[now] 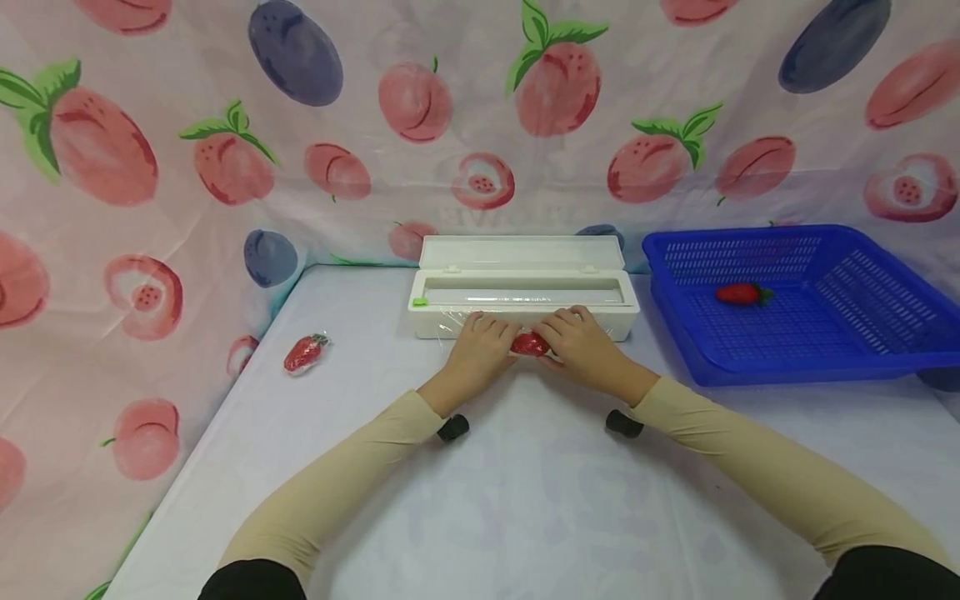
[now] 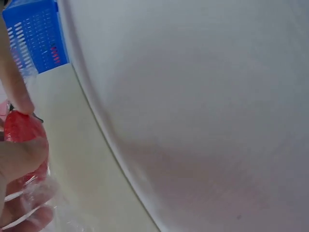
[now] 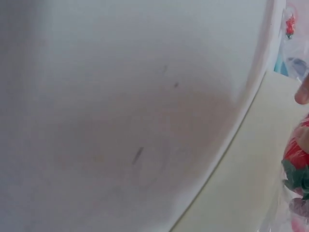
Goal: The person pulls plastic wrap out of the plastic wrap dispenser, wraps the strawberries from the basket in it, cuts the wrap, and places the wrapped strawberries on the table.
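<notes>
Between both hands, in front of a white cling film dispenser point(image 1: 525, 322), is a red strawberry point(image 1: 530, 344) with clear film round it. My left hand point(image 1: 482, 350) grips its left side, the thumb lying across the red surface in the left wrist view. From the right, my right hand point(image 1: 581, 348) holds the other end; green leaves point(image 3: 297, 179) show under film in the right wrist view. Clear cling film point(image 2: 41, 193) bunches about the left fingers. The dispenser's lid point(image 1: 521, 252) stands raised, with a film roll point(image 1: 525, 296) inside.
A film-wrapped strawberry point(image 1: 305, 354) lies on the white table point(image 1: 525, 500) at the left. On the right stands a blue plastic basket point(image 1: 817, 367) holding one unwrapped strawberry point(image 1: 741, 293). Behind the table hangs a fruit-print cloth point(image 1: 555, 167). A green tab point(image 1: 420, 302) sits on the dispenser's left end.
</notes>
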`<state>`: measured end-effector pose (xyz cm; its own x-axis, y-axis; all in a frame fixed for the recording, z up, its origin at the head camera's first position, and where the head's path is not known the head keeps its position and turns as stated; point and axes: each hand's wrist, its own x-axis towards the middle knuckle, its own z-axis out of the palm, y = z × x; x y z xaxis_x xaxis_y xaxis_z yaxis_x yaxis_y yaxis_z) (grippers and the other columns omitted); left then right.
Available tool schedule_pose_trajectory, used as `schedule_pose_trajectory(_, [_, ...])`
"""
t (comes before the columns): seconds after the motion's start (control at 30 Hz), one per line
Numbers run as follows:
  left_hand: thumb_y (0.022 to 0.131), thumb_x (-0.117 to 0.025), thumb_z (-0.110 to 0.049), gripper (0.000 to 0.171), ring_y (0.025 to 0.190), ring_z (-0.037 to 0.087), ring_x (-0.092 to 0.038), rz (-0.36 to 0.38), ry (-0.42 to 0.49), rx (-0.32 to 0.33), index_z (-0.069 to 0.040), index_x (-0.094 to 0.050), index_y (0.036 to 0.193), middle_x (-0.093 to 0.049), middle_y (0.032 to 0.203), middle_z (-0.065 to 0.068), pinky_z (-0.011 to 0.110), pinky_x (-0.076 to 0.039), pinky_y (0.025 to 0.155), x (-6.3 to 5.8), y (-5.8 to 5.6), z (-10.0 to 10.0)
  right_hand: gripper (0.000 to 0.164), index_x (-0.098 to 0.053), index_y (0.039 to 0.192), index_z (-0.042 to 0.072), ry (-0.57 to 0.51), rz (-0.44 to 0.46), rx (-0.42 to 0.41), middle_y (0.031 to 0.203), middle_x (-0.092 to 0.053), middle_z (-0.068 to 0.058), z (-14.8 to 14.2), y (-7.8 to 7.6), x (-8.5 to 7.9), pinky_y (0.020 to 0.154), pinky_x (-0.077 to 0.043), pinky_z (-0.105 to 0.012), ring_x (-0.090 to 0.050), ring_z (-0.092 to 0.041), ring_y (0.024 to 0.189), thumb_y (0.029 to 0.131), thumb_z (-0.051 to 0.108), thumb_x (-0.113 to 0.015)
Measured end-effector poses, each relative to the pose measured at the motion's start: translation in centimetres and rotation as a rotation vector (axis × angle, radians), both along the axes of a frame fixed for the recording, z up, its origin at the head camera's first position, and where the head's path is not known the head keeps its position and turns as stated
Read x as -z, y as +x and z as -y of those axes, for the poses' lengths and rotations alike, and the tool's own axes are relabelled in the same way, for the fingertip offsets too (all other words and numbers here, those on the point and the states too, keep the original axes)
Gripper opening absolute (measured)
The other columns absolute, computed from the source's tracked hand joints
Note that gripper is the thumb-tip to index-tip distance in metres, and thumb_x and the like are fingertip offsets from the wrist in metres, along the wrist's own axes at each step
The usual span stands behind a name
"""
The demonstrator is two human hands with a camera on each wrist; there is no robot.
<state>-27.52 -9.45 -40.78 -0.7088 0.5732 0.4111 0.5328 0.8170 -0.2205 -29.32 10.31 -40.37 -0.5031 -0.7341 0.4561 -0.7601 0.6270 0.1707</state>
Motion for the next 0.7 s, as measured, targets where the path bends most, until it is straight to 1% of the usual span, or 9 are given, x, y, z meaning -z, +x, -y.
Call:
schedule_pose_trajectory(0.07, [0.079,-0.074,-0.033,0.045,0.104,0.022,-0.060,-0.002,0.007,-0.003,-0.012,-0.056,0.113,-0.064,0.108,0.004,0.040,-0.041,0.098,0.1,-0.1,0.0,0.041,-0.064,0.107,0.004,-0.015,0.019,0.007,0.102,-0.069,-0.010,0.0,-0.1,0.0,0.086,-0.046,-0.046,-0.062,-0.027,0.097,0.075,0.027,-0.078])
schedule_pose_trajectory(0.13, [0.078,-0.075,-0.030,0.043,0.104,0.022,-0.060,-0.012,0.011,-0.003,-0.013,-0.056,0.112,-0.063,0.108,0.003,0.040,-0.040,0.099,0.1,-0.3,0.0,0.041,-0.064,0.106,0.004,-0.035,0.037,0.011,0.101,-0.069,-0.010,0.0,-0.1,0.0,0.086,-0.047,-0.047,-0.062,-0.027,0.097,0.075,0.026,-0.078])
schedule_pose_trajectory(0.27, [0.081,-0.072,-0.024,0.027,0.100,0.021,-0.062,-0.032,0.015,0.024,-0.014,-0.060,0.103,-0.067,0.103,0.002,0.040,-0.040,0.101,0.1,-0.9,0.2,0.040,-0.065,0.105,0.005,-0.067,0.065,-0.001,0.101,-0.069,-0.010,0.0,-0.3,0.0,0.085,-0.047,-0.046,-0.060,-0.028,0.097,0.074,0.025,-0.079])
schedule_pose_trajectory(0.33, [0.083,-0.070,-0.022,0.021,0.098,0.020,-0.063,-0.023,0.019,0.049,-0.013,-0.062,0.100,-0.069,0.101,0.003,0.041,-0.042,0.100,0.1,-1.2,0.3,0.040,-0.065,0.106,0.006,-0.074,0.084,-0.006,0.102,-0.068,-0.010,0.0,-0.4,0.1,0.084,-0.047,-0.044,-0.060,-0.027,0.097,0.073,0.023,-0.080])
schedule_pose_trajectory(0.37, [0.084,-0.069,-0.021,0.020,0.099,0.020,-0.064,-0.007,0.015,0.061,-0.012,-0.062,0.099,-0.069,0.101,0.003,0.041,-0.042,0.100,0.0,-1.3,0.3,0.040,-0.065,0.107,0.006,-0.080,0.098,-0.011,0.103,-0.067,-0.010,0.1,-0.5,0.2,0.084,-0.047,-0.044,-0.060,-0.027,0.098,0.073,0.022,-0.080])
schedule_pose_trajectory(0.43, [0.084,-0.068,-0.018,0.018,0.100,0.020,-0.064,0.022,0.003,0.082,-0.011,-0.063,0.100,-0.069,0.101,0.004,0.041,-0.043,0.099,0.0,-1.6,0.5,0.040,-0.065,0.108,0.005,-0.094,0.118,-0.032,0.104,-0.067,-0.011,0.1,-0.7,0.4,0.085,-0.049,-0.042,-0.062,-0.028,0.098,0.073,0.019,-0.080])
schedule_pose_trajectory(0.5, [0.084,-0.068,-0.015,0.016,0.098,0.020,-0.065,0.028,-0.019,0.090,-0.012,-0.065,0.099,-0.070,0.099,0.003,0.043,-0.043,0.099,0.0,-1.9,0.6,0.041,-0.064,0.109,0.003,-0.100,0.136,-0.050,0.104,-0.066,-0.012,0.1,-1.0,0.6,0.086,-0.051,-0.041,-0.063,-0.028,0.097,0.073,0.016,-0.080])
schedule_pose_trajectory(0.6, [0.083,-0.067,-0.011,0.015,0.096,0.019,-0.064,0.008,-0.070,0.086,-0.014,-0.066,0.098,-0.071,0.096,0.001,0.043,-0.041,0.100,0.3,-2.2,0.6,0.040,-0.064,0.108,0.000,-0.092,0.141,-0.073,0.103,-0.066,-0.014,0.1,-1.4,0.7,0.086,-0.052,-0.041,-0.064,-0.029,0.095,0.073,0.012,-0.079])
schedule_pose_trajectory(0.7, [0.083,-0.066,-0.009,0.015,0.093,0.018,-0.063,-0.002,-0.107,0.087,-0.014,-0.067,0.097,-0.071,0.093,-0.001,0.039,-0.043,0.097,0.3,-2.2,0.6,0.040,-0.064,0.108,0.000,-0.055,0.144,-0.054,0.104,-0.065,-0.015,0.1,-1.4,0.8,0.086,-0.052,-0.041,-0.063,-0.030,0.096,0.073,0.013,-0.079])
